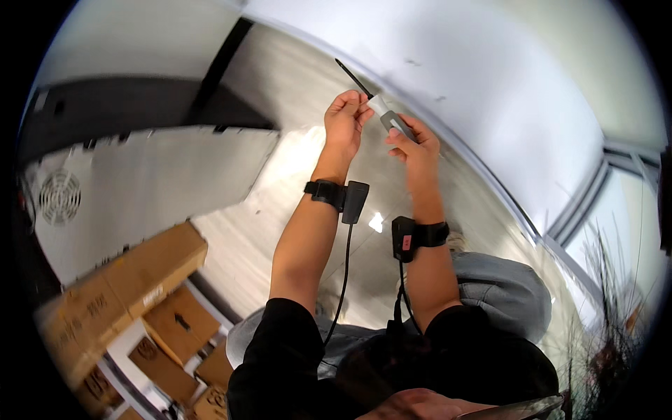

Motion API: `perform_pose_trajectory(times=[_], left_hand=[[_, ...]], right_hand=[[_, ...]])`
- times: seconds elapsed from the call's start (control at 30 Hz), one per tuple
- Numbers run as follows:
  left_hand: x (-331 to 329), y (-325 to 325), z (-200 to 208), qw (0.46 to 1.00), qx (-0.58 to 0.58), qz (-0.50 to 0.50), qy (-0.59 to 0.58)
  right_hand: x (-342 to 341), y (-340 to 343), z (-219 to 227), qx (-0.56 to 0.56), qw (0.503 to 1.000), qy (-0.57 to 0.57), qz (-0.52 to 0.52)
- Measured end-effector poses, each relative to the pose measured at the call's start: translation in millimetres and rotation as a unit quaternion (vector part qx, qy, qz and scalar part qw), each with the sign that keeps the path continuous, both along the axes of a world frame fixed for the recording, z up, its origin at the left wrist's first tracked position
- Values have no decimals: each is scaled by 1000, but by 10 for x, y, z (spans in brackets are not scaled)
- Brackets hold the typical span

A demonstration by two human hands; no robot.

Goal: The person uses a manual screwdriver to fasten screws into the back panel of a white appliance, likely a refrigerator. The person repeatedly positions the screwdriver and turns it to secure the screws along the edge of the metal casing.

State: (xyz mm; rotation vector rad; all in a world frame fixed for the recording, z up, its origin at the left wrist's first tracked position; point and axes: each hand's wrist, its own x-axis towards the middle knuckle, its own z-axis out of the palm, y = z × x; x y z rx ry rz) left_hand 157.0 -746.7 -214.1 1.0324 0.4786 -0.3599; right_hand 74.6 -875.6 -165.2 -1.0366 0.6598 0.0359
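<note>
Head view: right hand (422, 145) around slim-shafted grey screwdriver (379, 106); left hand (342, 122) alongside, grip unclear.

Wearing black tee (483, 350), faded jeans (507, 294), black wrist straps (323, 191) with boxy modules (355, 202), black cables (346, 280); red label (407, 243) on right one.

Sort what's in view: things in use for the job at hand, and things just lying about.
In use, by the look of it:
Grey-handled screwdriver, held in the right hand
Left hand, fingers beside the screwdriver; contact unclear

Apparently just lying about:
Long cardboard box
Smaller cardboard boxes
Twiggy plant
</note>
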Motion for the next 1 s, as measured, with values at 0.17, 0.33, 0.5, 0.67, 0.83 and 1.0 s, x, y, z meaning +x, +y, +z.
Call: perform_pose_trajectory(times=[0.17, 0.33, 0.5, 0.67, 0.83, 1.0], left_hand=[[-259, 1485, 409, 975, -86, 205, 5], [-713, 2276, 586, 953, -95, 288, -17], [-1116, 2639, 509, 947, -96, 307, -16], [-1301, 2768, 475, 949, -91, 302, -12], [-1358, 2796, 495, 952, -78, 297, -2], [-1247, 2807, 530, 970, -13, 243, 26]], right_hand=[[-1, 821, 29, -38, 978, -35, 200], [-106, 1378, 38, -52, 943, -70, 320], [-245, 1609, 14, -91, 913, -87, 388], [-329, 1683, 32, -110, 899, -91, 415], [-377, 1697, 57, -138, 892, -121, 413], [-343, 1639, 103, -184, 883, -132, 411]])
